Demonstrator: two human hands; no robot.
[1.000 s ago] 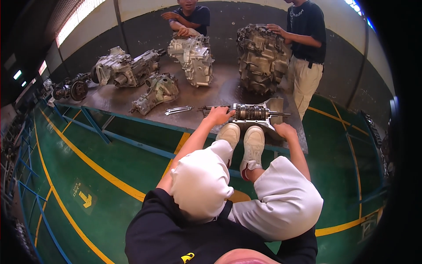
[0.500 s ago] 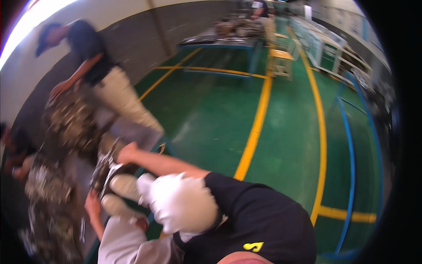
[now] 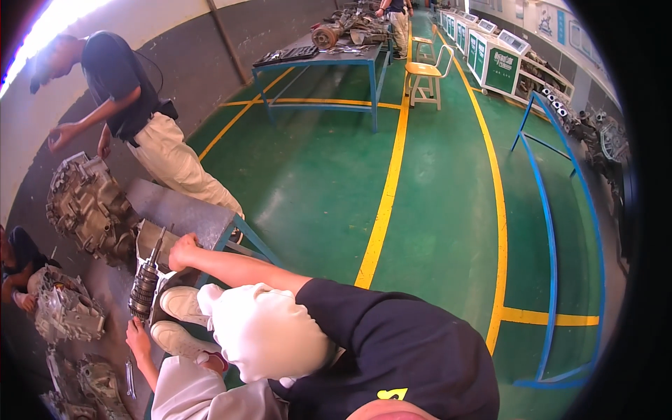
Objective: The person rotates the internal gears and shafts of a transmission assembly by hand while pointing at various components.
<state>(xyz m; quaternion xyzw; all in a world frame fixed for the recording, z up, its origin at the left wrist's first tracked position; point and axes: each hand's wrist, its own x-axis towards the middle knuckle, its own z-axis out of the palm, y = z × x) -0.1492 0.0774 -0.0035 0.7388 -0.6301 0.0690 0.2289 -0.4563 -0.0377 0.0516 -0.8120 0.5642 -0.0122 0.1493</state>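
Note:
A gear shaft [image 3: 143,288] with stacked gears and a thin upper end lies beside an opened grey metal housing [image 3: 149,240] on the workbench at left. My left hand [image 3: 137,338] is at the shaft's lower end, its fingertips closed against it. By the housing's right edge, my right hand [image 3: 183,253] is curled closed on it; its fingertips are hidden. Just behind stands a large gearbox casing [image 3: 89,203]. A metal wrench [image 3: 130,379] rests on the bench near my left forearm.
Across the bench [image 3: 183,204], a person [image 3: 119,91] stands; another person [image 3: 17,269] is at far left near more casings [image 3: 66,308]. My shoes [image 3: 183,304] are close to the bench edge. A blue-framed table [image 3: 322,63], a chair [image 3: 427,70] and a blue rack [image 3: 549,238] stand farther off.
The standing person's hand has lifted off the large casing. My hands stay at the shaft and housing, while the view has shifted and become sharper.

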